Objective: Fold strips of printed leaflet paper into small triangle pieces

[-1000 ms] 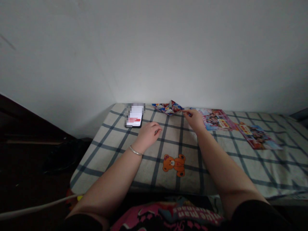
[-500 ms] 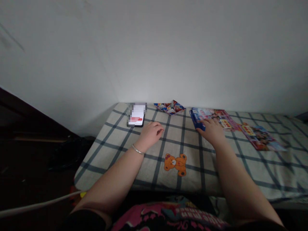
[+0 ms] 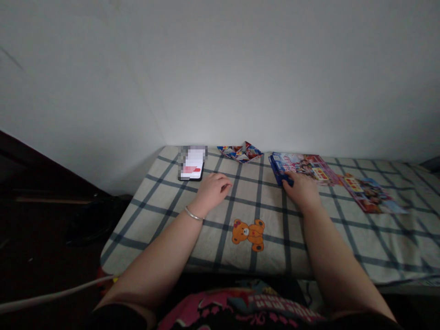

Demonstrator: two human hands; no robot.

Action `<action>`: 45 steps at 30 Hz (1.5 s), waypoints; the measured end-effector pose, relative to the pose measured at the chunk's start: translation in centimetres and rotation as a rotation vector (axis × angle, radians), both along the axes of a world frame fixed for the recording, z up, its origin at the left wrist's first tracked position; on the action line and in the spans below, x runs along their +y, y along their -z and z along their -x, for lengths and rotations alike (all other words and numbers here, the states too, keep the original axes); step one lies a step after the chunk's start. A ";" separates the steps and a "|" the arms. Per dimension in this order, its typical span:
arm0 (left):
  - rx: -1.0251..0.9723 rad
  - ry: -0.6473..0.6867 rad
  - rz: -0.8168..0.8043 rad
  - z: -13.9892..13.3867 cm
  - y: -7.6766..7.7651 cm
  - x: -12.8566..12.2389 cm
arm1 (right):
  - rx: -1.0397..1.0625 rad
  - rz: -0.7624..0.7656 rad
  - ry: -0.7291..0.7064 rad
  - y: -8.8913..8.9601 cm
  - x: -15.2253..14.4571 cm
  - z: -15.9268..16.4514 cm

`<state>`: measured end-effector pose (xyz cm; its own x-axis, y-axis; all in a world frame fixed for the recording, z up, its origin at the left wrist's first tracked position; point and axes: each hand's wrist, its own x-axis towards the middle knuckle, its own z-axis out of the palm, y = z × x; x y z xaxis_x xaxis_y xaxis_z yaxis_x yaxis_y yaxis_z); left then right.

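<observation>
My left hand [image 3: 213,190] rests on the tablecloth with its fingers loosely curved, holding nothing; a silver bangle circles its wrist. Just beyond it lies a phone [image 3: 191,164] with a lit, partly blurred screen. My right hand [image 3: 303,191] is at the near edge of a stack of colourful printed leaflets [image 3: 302,162], its thumb and fingers closed on the left corner. The fingertips are partly hidden. Against the wall, between the two hands, sits a folded paper boat [image 3: 242,152] in similar printed paper.
Another printed leaflet [image 3: 376,195] lies flat to the right of the stack. A checked tablecloth [image 3: 192,238] with an orange bear print [image 3: 248,234] covers the table. A plain wall [image 3: 220,73] stands along the far edge. A pale cable [image 3: 55,293] runs at lower left.
My right hand's fingers have drawn in at the corner of the leaflet stack. My left hand stays in place on the cloth. The whole view has shifted slightly.
</observation>
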<state>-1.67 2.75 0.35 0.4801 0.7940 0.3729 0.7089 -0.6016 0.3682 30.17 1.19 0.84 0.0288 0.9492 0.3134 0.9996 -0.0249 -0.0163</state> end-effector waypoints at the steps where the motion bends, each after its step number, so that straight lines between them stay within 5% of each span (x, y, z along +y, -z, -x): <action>1: 0.002 0.001 0.003 0.0 0.0 0.0 | -0.001 0.012 0.024 -0.2 -0.1 0.3; 13: 0.009 0.013 0.006 0.0 0.0 0.1 | -0.031 0.023 0.229 -0.5 -0.7 1.4; 26: 0.003 0.010 -0.003 -0.1 -0.1 0.0 | 0.167 -0.193 -0.031 1.4 0.5 -0.2; 45: -0.002 0.010 0.022 0.0 0.0 0.1 | 0.808 -0.054 0.067 2.2 1.0 -1.9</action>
<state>-1.65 2.82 0.38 0.4872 0.7974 0.3560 0.7026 -0.6001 0.3825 32.07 2.22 -1.33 0.3216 0.9218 0.2166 0.6747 -0.0626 -0.7354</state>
